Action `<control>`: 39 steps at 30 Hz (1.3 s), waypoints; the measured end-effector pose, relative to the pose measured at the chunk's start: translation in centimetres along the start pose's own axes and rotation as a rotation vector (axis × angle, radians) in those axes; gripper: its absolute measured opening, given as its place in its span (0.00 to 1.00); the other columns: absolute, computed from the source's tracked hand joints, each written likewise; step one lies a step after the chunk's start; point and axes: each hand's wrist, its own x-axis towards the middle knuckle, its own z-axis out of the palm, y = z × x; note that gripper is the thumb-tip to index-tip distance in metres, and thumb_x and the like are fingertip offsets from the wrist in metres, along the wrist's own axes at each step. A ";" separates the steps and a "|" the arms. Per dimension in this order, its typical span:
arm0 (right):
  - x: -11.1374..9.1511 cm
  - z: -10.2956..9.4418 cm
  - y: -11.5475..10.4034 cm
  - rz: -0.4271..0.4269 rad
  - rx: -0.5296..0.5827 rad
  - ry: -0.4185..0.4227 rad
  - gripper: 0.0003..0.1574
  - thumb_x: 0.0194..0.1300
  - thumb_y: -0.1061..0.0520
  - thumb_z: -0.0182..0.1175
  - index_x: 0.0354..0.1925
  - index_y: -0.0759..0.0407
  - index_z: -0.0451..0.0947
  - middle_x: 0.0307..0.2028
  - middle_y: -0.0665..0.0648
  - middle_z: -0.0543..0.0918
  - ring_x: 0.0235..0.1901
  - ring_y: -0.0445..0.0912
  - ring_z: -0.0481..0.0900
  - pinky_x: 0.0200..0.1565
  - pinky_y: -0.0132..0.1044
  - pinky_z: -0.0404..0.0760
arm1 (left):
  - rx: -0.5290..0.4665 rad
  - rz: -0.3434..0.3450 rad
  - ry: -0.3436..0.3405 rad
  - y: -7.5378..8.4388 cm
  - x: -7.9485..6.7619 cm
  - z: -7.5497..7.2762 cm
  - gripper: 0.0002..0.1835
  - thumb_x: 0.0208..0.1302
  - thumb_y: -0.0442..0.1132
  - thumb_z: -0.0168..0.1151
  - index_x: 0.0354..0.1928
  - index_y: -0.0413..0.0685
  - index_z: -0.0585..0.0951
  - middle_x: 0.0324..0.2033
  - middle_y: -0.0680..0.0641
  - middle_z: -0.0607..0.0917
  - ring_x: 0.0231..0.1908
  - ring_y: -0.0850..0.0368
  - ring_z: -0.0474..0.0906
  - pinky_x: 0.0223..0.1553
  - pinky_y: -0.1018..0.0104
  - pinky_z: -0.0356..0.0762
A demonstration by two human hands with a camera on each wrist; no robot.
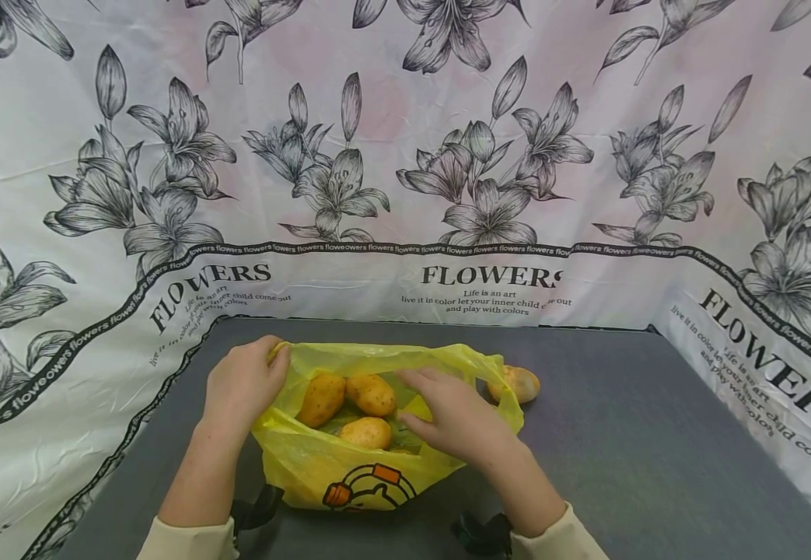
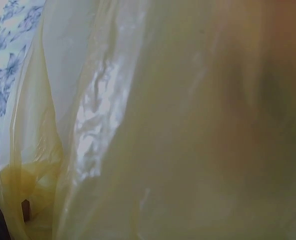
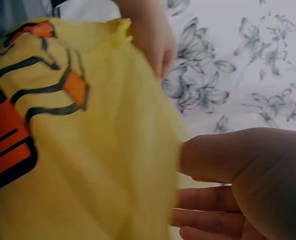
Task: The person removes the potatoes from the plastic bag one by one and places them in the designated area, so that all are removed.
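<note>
A yellow plastic bag [image 1: 307, 474] with an orange and black print lies with its mouth spread wide on the dark table. Several potatoes [image 1: 372, 395] are inside it. My left hand [image 1: 244, 385] grips the bag's rim at its left corner. Over the right part of the mouth is my right hand [image 1: 457, 416], its fingers extended and apart, with nothing seen in its grasp. One more potato [image 1: 522, 383] sits on the table just beyond the bag's right side, partly hidden by the plastic. Bag film [image 2: 138, 125] fills most of the left wrist view.
The dark grey table [image 1: 657, 435] extends to the right of the bag. White cloth with printed flowers [image 1: 489, 194] hangs behind the table and along both sides.
</note>
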 end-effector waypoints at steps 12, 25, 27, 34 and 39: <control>1.2 3.0 1.1 -0.012 0.102 -0.140 0.36 0.71 0.50 0.67 0.70 0.63 0.72 0.63 0.60 0.79 0.60 0.53 0.79 0.60 0.51 0.77 | 0.004 0.002 0.002 0.0 0.0 -0.1 0.19 0.78 0.45 0.52 0.57 0.42 0.83 0.43 0.40 0.89 0.27 0.50 0.79 0.31 0.46 0.79; 1.5 5.0 1.5 -0.022 0.081 -0.186 0.35 0.69 0.48 0.69 0.68 0.61 0.75 0.61 0.56 0.81 0.58 0.49 0.80 0.59 0.45 0.78 | 0.007 -0.002 -0.004 0.0 0.1 0.0 0.19 0.78 0.46 0.53 0.58 0.42 0.83 0.45 0.39 0.88 0.29 0.48 0.81 0.31 0.46 0.79; 1.6 5.1 1.3 -0.034 0.057 -0.191 0.35 0.69 0.47 0.69 0.68 0.59 0.76 0.60 0.56 0.82 0.57 0.49 0.80 0.59 0.45 0.78 | 0.009 -0.001 -0.003 0.0 0.1 0.0 0.19 0.78 0.46 0.53 0.58 0.42 0.83 0.45 0.39 0.88 0.29 0.48 0.81 0.31 0.46 0.79; 1.6 6.0 0.9 -0.031 0.005 -0.212 0.36 0.70 0.45 0.68 0.70 0.56 0.74 0.62 0.55 0.80 0.59 0.49 0.79 0.59 0.44 0.78 | 0.007 -0.004 -0.006 0.0 0.0 -0.1 0.19 0.78 0.46 0.52 0.58 0.43 0.83 0.46 0.38 0.88 0.31 0.47 0.82 0.32 0.45 0.79; 1.6 6.5 0.8 0.015 0.019 -0.210 0.35 0.70 0.45 0.67 0.69 0.56 0.74 0.62 0.56 0.80 0.60 0.50 0.78 0.59 0.45 0.78 | 0.007 -0.005 -0.007 0.1 0.0 -0.1 0.19 0.78 0.46 0.52 0.58 0.42 0.83 0.46 0.38 0.88 0.33 0.45 0.83 0.33 0.44 0.80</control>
